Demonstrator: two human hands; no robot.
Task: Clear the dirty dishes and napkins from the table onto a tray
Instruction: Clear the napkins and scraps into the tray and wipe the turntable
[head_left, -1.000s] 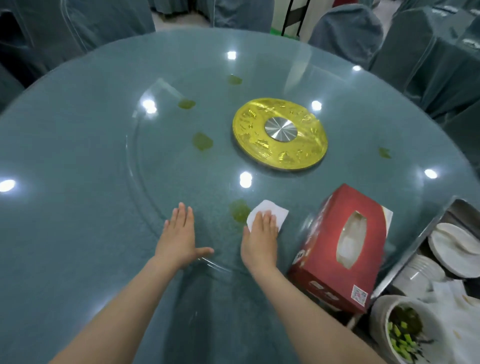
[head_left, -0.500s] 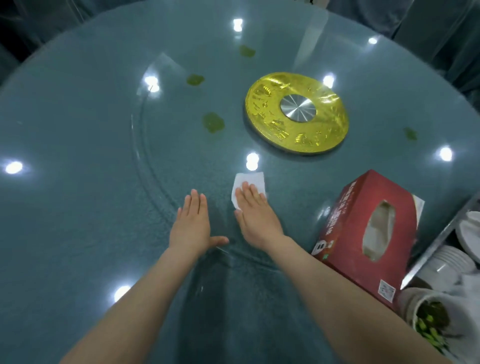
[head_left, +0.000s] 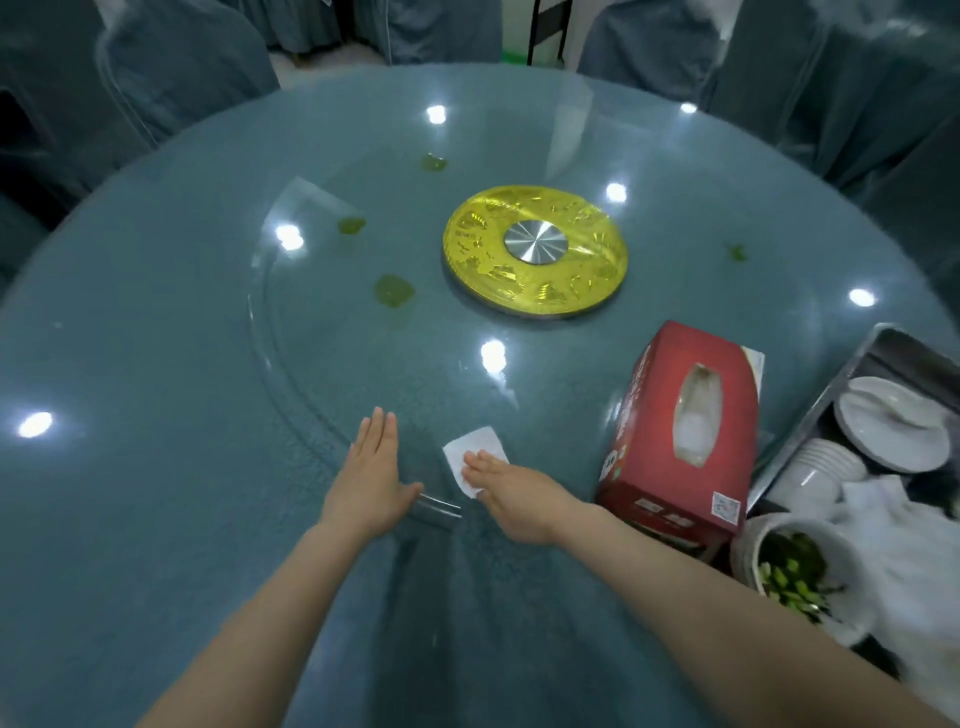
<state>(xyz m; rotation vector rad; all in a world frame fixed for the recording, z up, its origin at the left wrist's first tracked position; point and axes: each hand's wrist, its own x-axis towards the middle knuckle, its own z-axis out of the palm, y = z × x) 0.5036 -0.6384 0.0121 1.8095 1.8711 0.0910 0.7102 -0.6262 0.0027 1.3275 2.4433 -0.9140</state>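
Observation:
A white napkin (head_left: 470, 449) lies flat on the glass turntable (head_left: 291, 364) near its front edge. My right hand (head_left: 511, 491) presses on the napkin with straight fingers that point left. My left hand (head_left: 371, 475) lies flat on the glass just to the left, fingers straight, thumb out toward the turntable's rim. At the right edge a metal tray (head_left: 810, 421) holds white plates (head_left: 893, 421), stacked cups (head_left: 826, 470), crumpled napkins (head_left: 893, 525) and a bowl (head_left: 748, 551) with green scraps.
A red tissue box (head_left: 680, 431) stands between my right hand and the tray. A gold disc (head_left: 535, 249) marks the turntable's centre. Green spills (head_left: 395, 291) dot the glass behind my hands. Covered chairs (head_left: 176, 73) ring the round table.
My right hand has slid the napkin back toward the front edge and turned its fingers leftward. The green spot near the napkin is gone. My left hand has stayed flat.

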